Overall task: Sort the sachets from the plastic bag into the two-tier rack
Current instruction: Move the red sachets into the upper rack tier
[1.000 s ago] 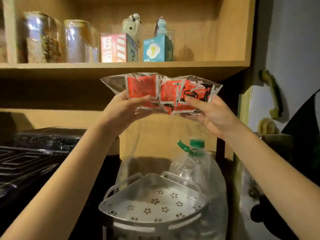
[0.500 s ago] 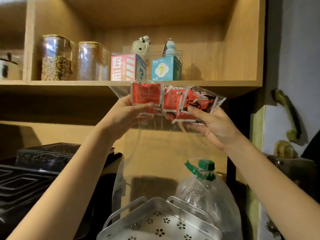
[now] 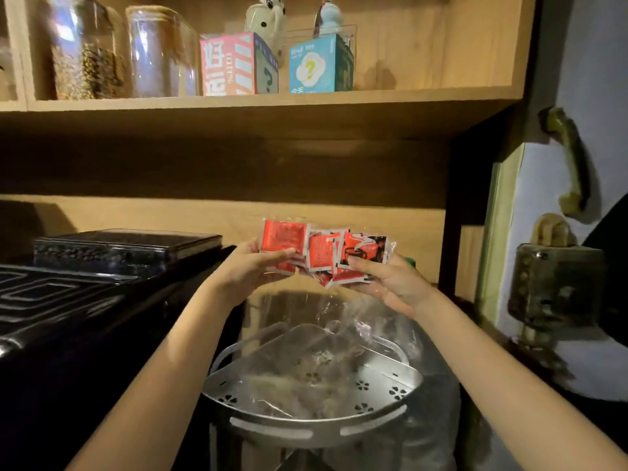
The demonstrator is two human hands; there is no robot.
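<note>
The sachets (image 3: 321,254), red with a black-and-red coffee-cup print on the rightmost one, form an overlapping bunch held up in mid-air above the two-tier rack (image 3: 316,424); the left hand (image 3: 251,270) grips the bunch's left end, thumb pressed over the front of a red sachet and fingers curled behind; the right hand (image 3: 390,283) grips the right end, thumb on the printed sachet, fingers closed beneath. The clear plastic bag (image 3: 306,362) hangs slack below the hands and drapes into the rack's upper tier, a silver perforated tray with flower-shaped cut-outs. To the left, a black appliance (image 3: 85,300) carries a dark tray (image 3: 125,246); behind, a wooden shelf (image 3: 258,102) supports two glass jars (image 3: 85,52), a pink box (image 3: 234,64) and a blue box (image 3: 317,64); at the right, a pale wall bears a green handle (image 3: 571,161).
</note>
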